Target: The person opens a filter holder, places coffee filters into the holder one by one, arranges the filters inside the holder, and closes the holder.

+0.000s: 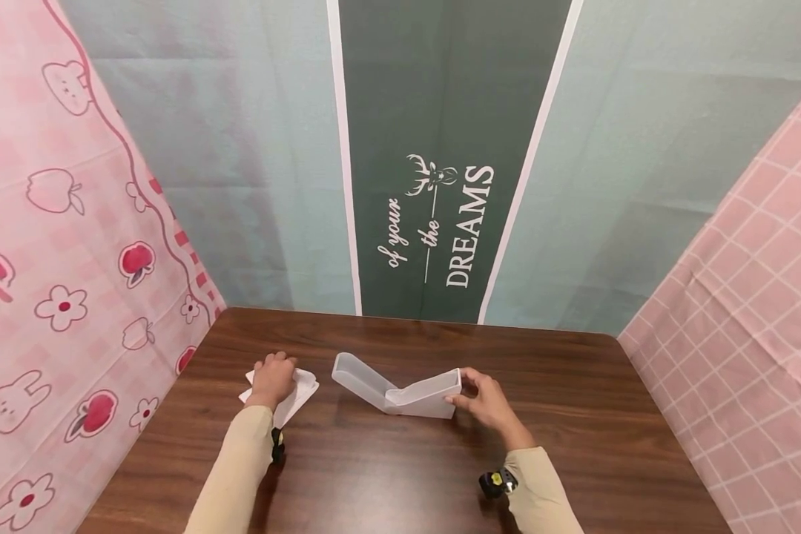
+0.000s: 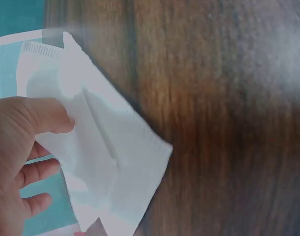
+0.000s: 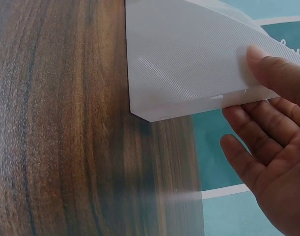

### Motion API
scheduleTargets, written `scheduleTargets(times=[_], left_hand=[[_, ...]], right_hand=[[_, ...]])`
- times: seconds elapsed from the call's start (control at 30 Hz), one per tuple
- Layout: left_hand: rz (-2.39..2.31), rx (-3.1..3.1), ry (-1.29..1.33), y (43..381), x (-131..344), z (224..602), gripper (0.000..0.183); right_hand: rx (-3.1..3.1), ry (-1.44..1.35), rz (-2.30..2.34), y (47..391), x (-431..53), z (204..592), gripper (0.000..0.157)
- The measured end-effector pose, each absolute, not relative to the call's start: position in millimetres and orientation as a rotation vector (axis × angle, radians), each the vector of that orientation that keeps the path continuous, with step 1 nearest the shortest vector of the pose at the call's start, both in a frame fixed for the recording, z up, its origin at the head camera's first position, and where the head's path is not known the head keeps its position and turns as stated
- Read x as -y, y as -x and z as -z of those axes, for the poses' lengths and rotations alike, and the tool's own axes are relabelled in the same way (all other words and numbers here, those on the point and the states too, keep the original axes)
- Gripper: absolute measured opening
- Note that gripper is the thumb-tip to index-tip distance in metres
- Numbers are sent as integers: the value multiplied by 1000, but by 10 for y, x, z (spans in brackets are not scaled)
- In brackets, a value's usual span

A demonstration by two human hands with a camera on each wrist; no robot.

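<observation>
On the left, my left hand (image 1: 273,378) pinches a small stack of white face masks (image 1: 303,389). In the left wrist view the thumb lies on top of the masks (image 2: 122,137) and the other fingers are behind them; their crimped edges and a fold show. My right hand (image 1: 487,400) grips the right end of a translucent plastic case (image 1: 427,397), thumb on its near side. The case stands on the table with its hinged lid (image 1: 360,377) swung open to the left. Up close in the right wrist view, the case wall (image 3: 189,59) is finely ribbed.
The brown wooden table (image 1: 387,475) reaches back to a green and grey-blue curtain (image 1: 440,111). Pink patterned cloth (image 1: 73,259) hangs at the left, and pink checked cloth (image 1: 761,297) at the right. Each wrist carries a small black camera (image 1: 497,483).
</observation>
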State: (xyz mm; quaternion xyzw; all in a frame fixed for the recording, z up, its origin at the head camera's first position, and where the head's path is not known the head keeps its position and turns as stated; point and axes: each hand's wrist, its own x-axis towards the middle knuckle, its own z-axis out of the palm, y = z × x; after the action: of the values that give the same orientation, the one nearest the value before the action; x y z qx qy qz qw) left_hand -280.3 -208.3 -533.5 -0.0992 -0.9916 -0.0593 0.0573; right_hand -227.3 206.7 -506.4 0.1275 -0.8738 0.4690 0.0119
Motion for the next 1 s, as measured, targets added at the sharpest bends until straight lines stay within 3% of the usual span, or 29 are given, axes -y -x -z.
scheduleTargets(times=[0.17,1.0], left_hand=[[173,2981,325,2790,2112,5246,12],[316,2752,537,2765,2184,4852,16]], right_hand=[[2730,-377,-1463,2265,-2072,5065,37],[2734,-374,-1480,2278,-2067,5042,38]])
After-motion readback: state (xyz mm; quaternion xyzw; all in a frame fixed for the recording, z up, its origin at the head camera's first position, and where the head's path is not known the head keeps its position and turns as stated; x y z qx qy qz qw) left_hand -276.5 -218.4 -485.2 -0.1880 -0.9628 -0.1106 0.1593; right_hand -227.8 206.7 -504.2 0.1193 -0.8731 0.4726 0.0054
